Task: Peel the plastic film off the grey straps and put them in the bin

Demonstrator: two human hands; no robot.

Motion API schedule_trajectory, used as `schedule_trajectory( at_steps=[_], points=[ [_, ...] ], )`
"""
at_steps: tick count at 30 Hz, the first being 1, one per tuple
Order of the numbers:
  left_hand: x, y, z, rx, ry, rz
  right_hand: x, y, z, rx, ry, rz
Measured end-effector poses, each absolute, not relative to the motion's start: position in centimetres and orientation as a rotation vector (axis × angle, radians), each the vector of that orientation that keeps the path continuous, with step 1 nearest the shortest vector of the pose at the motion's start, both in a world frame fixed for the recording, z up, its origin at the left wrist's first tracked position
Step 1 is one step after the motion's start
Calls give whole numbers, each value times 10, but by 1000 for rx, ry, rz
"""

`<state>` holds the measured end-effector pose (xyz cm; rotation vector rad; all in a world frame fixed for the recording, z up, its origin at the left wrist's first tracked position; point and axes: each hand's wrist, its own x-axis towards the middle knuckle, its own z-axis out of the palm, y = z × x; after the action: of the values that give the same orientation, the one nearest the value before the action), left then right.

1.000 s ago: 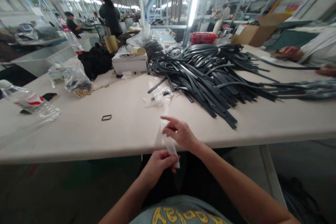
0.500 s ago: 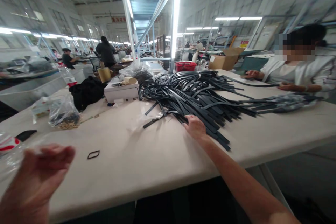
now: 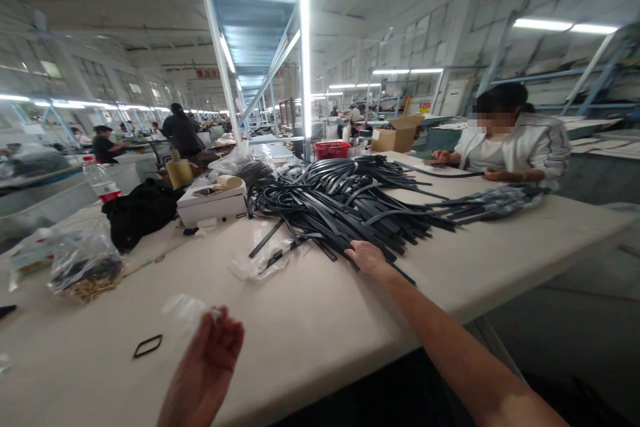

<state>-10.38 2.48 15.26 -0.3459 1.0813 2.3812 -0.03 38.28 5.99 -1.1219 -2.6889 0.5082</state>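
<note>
Clear plastic [image 3: 184, 309] in left hand [image 3: 213, 350] blurred; black piece [image 3: 7, 311] cut off by left edge.

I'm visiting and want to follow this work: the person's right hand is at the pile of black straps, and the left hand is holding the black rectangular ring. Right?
Not quite: the black rectangular ring lies on the table; the left hand pinches clear plastic film, as the current head view shows. The right hand is indeed at the pile of black straps.
</note>
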Motion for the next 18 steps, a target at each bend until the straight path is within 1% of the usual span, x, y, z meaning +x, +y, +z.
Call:
schedule_trajectory(
  at_steps=[4,8,11,14,16,18],
  points=[
    [-55,70,99,-203,1085,2109,16,368,71,-1003,-2695,690],
    [-24,110,66,-77,1064,1847,53,323,78,-812,-2676,902],
    [-12,136,57,-46,998,1804,95,281,77,-607,-2651,1128],
    [-11,155,58,-47,908,1860,147,247,67,-455,-2620,1357],
    [-16,164,63,-116,886,1917,184,233,53,-492,-2652,1434],
    [-26,171,70,-185,896,1970,225,225,31,-627,-2648,1487]
  ],
)
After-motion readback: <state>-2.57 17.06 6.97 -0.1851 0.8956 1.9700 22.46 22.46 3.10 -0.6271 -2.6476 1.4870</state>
